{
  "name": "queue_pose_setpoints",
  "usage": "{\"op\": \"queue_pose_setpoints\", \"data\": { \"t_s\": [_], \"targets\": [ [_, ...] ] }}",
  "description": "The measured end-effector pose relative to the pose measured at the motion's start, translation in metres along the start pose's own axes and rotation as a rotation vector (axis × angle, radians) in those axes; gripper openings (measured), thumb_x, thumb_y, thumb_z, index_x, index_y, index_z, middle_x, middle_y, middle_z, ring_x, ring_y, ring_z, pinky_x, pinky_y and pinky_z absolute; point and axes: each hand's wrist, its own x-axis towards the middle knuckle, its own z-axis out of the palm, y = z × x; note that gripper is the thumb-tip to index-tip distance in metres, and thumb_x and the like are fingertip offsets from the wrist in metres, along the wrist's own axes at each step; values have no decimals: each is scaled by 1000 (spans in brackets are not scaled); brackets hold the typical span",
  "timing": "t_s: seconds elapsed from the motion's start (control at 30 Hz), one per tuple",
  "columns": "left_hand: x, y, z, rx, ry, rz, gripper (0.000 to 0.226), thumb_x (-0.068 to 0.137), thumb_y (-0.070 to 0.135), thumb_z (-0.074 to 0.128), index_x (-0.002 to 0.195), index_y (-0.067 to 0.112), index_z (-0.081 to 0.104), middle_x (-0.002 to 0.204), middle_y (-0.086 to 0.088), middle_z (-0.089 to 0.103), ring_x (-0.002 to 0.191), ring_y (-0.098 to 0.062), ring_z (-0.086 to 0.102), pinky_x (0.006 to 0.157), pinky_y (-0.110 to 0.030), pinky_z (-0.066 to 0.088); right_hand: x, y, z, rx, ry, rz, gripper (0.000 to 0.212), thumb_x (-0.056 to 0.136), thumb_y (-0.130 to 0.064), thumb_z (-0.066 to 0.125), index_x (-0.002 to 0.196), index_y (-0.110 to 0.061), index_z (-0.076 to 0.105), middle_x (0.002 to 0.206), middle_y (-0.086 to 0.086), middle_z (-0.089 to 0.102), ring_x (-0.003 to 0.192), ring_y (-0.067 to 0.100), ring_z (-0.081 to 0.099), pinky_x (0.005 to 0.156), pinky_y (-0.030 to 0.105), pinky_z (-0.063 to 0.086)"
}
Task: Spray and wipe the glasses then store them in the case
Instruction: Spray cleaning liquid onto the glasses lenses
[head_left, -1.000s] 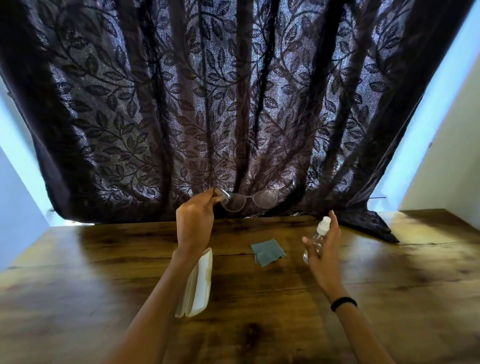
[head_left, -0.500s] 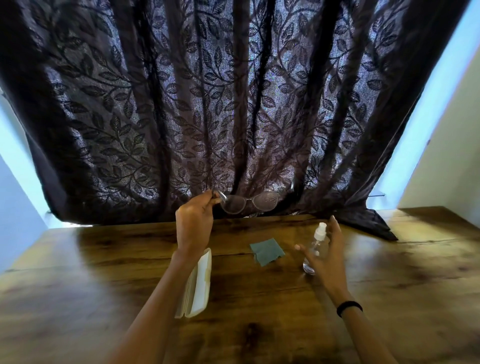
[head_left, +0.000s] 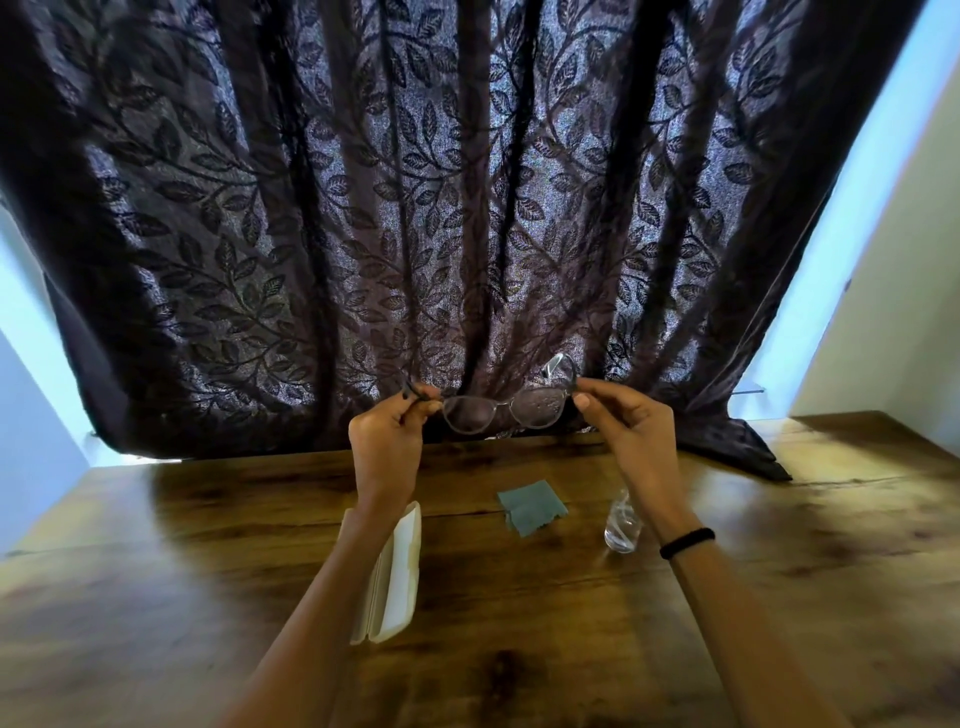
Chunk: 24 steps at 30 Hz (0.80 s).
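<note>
- The thin-framed, round-lensed glasses (head_left: 501, 410) are held up in the air above the far edge of the desk, lenses towards the person, and small droplets speckle the right-hand lens
- The left hand (head_left: 387, 441) has its grip closed in a pinch on the left end of the frame, fingers curled round the temple arm there
- The right hand (head_left: 628, 431) has its grip pinched on the right end of the frame between thumb and fingertips, and that temple arm sticks up and away towards the curtain
- A cream hard-shell case (head_left: 400, 571) lies on the brown wood-grain desk (head_left: 156, 597), and the left forearm crosses over its left side and hides part of it
- A folded grey-blue wiping cloth (head_left: 532, 506) lies flat between the two forearms, uncovered, apart from the case and the bottle
- A small clear plastic spray bottle (head_left: 621, 535) stands to the right of the cloth, its top hidden behind the right wrist
- A black band (head_left: 687, 542) circles that wrist
- A dark, sheer, leaf-patterned curtain (head_left: 467, 208) hangs close behind the glasses, its hem trailing onto the desk at the back right
</note>
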Motion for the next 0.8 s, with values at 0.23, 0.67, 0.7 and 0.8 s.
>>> {"op": "queue_pose_setpoints", "data": {
  "t_s": [0.23, 0.67, 0.7, 0.8],
  "targets": [
    [-2, -1, 0, -39, -17, -83, 14, 80, -3, 65, 90, 5, 71, 80, -1, 71, 71, -1, 66, 70, -15, 54, 3, 1, 8, -42, 15, 11, 21, 80, 1, 63, 97, -11, 66, 88, 3, 66, 72, -8, 63, 66, 7, 49],
    [-10, 12, -4, 230, -141, -35, 15, 81, 20, 70, 84, 6, 71, 72, -5, 71, 62, -15, 65, 57, -30, 55, 4, -6, 21, -740, -6, -422, 10, 81, -13, 68, 87, -6, 71, 87, 4, 59, 90, 14, 43, 77, 11, 33],
    [-9, 19, -3, 226, -122, 114, 13, 80, 16, 70, 85, 4, 71, 75, -6, 71, 63, -15, 65, 57, -31, 56, 3, -5, 22, -787, -20, -444, 10, 82, -13, 67, 87, -6, 70, 88, 5, 60, 91, 15, 42, 77, 18, 37],
    [-5, 38, 2, 211, -187, 449, 14, 83, 10, 67, 92, 1, 68, 90, -10, 67, 75, -18, 65, 65, -31, 57, -1, -3, 27, -881, -51, -501, 7, 81, -12, 66, 84, -6, 70, 91, 8, 60, 93, 17, 40, 72, 34, 49]
  ]
}}
